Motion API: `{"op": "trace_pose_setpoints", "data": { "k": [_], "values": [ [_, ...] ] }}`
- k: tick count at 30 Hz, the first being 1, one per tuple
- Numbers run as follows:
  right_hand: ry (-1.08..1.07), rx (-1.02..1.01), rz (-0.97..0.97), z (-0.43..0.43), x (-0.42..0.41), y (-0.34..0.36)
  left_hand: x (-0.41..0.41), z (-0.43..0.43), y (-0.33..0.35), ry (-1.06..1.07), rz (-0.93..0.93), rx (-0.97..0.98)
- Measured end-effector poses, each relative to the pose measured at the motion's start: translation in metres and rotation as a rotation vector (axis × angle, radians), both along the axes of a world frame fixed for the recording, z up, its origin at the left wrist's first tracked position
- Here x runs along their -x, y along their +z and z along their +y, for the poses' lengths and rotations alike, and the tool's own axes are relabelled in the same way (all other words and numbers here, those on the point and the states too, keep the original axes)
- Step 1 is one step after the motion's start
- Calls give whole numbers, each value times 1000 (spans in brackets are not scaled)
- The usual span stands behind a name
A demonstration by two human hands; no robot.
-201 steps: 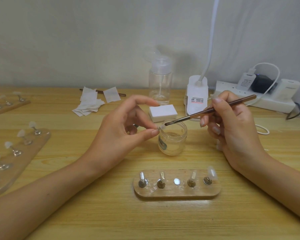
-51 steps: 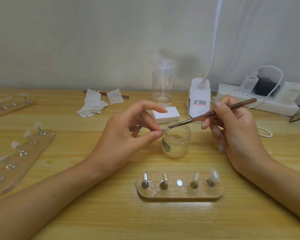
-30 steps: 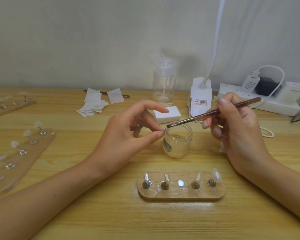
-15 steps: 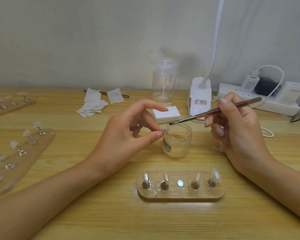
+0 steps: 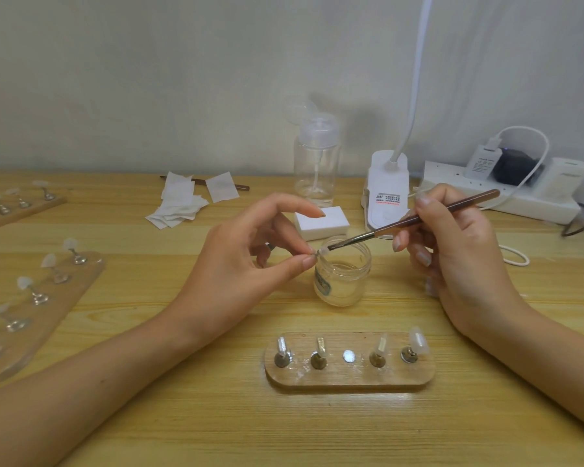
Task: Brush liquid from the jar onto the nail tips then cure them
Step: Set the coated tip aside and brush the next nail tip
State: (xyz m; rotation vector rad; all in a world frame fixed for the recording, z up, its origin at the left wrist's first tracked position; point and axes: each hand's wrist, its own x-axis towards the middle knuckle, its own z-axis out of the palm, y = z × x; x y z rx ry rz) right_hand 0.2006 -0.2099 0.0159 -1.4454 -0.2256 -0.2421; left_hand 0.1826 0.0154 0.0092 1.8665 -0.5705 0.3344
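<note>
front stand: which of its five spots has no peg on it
The middle spot of the stand: only a flat silver disc shows there, while the two spots on either side each carry a peg.

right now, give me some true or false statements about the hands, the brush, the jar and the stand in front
1. The right hand holds the brush. True.
2. The left hand is idle and holds nothing. False: its thumb and fingers pinch a nail tip over the rim of the jar.
3. The jar has a lid on it. False: its mouth is open.
4. The brush's bristles reach the pinched nail tip. True.
5. All five spots on the near wooden stand carry a post. False: the middle spot shows only a bare round disc.
</note>
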Motion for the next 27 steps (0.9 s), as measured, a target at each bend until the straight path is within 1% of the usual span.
{"op": "trace_pose_setpoints", "data": {
  "k": [3, 5, 8, 10, 13, 17, 19, 22, 25, 27],
  "values": [
    [57, -45, -49, 0, 1, 1, 0, 0, 0, 0, -1, 2],
    [95, -13, -57, 2, 2, 1, 0, 0, 0, 2, -3, 0],
    [20, 21, -7, 1, 1, 0, 0, 0, 0, -2, 2, 3],
    [14, -4, -28, -1, 1, 0, 0, 0, 0, -5, 2, 4],
    [98, -17, -83, 1, 3, 1, 1, 0, 0, -3, -1, 5],
    [12, 9, -6, 0, 1, -1, 1, 1, 0, -7, 5, 4],
    [14, -22, -33, 0, 0, -1, 1, 1, 0, -5, 3, 3],
    [84, -20, -87, 2, 1, 0, 1, 0, -1, 3, 4, 2],
    [26, 13, -50, 0, -1, -1, 1, 0, -1, 2, 6, 2],
    [6, -3, -53, -1, -1, -1, 1, 0, -1, 1, 7, 0]
  ]
}}
